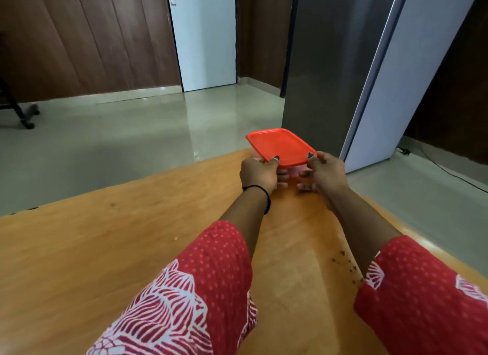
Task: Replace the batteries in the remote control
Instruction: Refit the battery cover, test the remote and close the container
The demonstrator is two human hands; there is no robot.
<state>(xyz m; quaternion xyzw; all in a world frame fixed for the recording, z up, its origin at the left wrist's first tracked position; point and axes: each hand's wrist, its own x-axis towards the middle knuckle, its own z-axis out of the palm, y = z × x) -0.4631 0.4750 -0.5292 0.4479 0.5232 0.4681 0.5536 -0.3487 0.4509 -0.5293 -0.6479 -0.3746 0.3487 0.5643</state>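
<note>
Closest to me are my two red sleeves with white patterns, the left sleeve [200,288] and the right sleeve [422,288]. My bare arms reach out from them over a wooden table [79,262]. There are some small brown spots [346,262] on the wood, back behind my right fingers and close to my right sleeve. I have a thin black band [266,198] on my left wrist. My left hand [260,173] and right hand [326,173] both hold a little box [291,169] near the far edge of the table. Each hand grips one near corner. My thumbs press down on the red lid [281,146], and my other fingers [282,179] curl under the box. The box is see-through under the lid, so my fingers show through it. I cannot see the remote control, and I cannot tell what is in the box. Past my fingers is a shiny pale floor [132,132]. Right behind the box stands a tall grey cabinet [330,64]. Far off past my fingers is a white door [206,37] in a brown wooden wall [92,37]. Far to the left of my fingers is a black chair leg [25,117] with wheels.
</note>
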